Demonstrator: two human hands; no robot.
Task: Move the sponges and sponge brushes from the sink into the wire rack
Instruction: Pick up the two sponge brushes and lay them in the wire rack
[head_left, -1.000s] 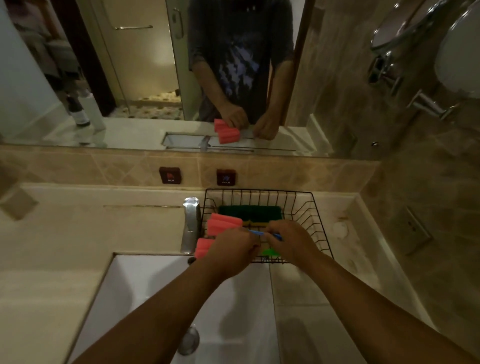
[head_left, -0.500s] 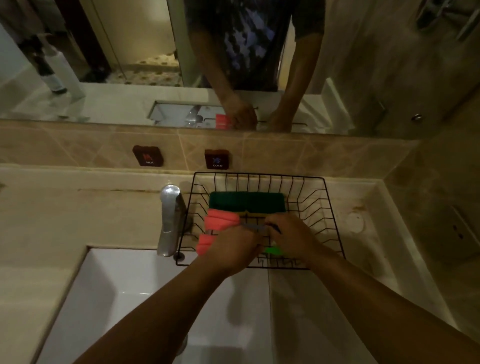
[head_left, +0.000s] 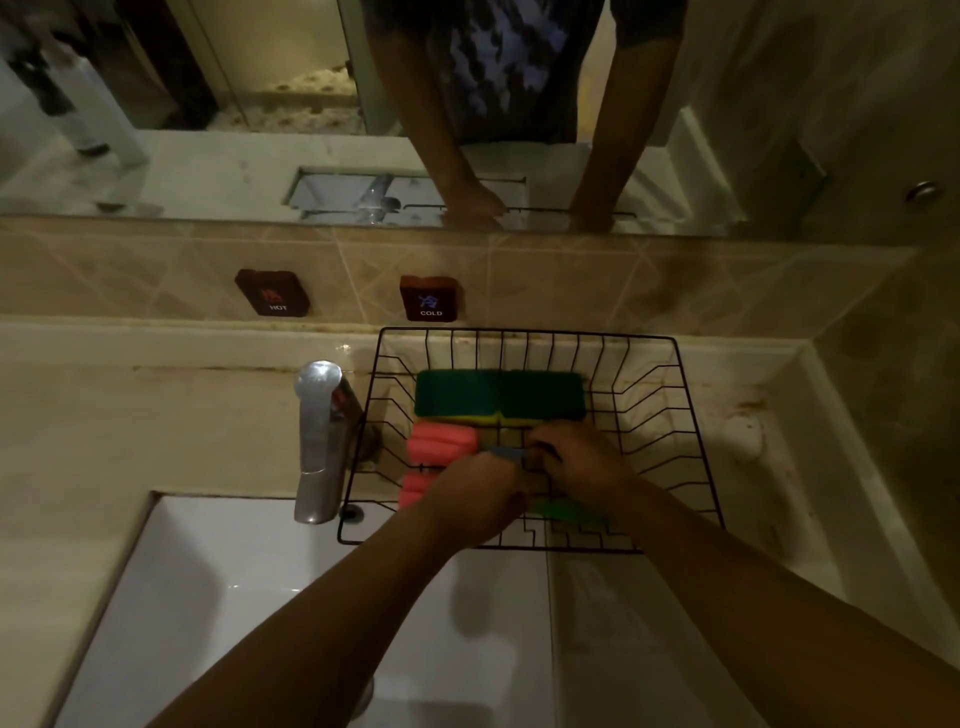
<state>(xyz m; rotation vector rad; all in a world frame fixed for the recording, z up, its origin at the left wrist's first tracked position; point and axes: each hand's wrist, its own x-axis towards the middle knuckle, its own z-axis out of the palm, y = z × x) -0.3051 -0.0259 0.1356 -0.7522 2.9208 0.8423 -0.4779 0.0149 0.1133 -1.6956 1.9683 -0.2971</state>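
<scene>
Wire rack (head_left: 675, 415) on dim beige counter (head_left: 156, 426); both hands seemingly pinch a blue-handled brush (head_left: 506, 453).

Dim, warm light; soft shadows darken the sink (head_left: 270, 597), edges bend, fine detail smears.

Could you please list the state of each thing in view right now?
Rack: upright on the counter, beside the tap.
Green sponges: two side by side, at the rack's back.
Pink brushes: lying in the rack's left side.
Blue handle: held between both hands.
Left hand: closed on the handle.
Right hand: closed on the handle.
Tap: no water seen.
Sink: visible part bare.
</scene>
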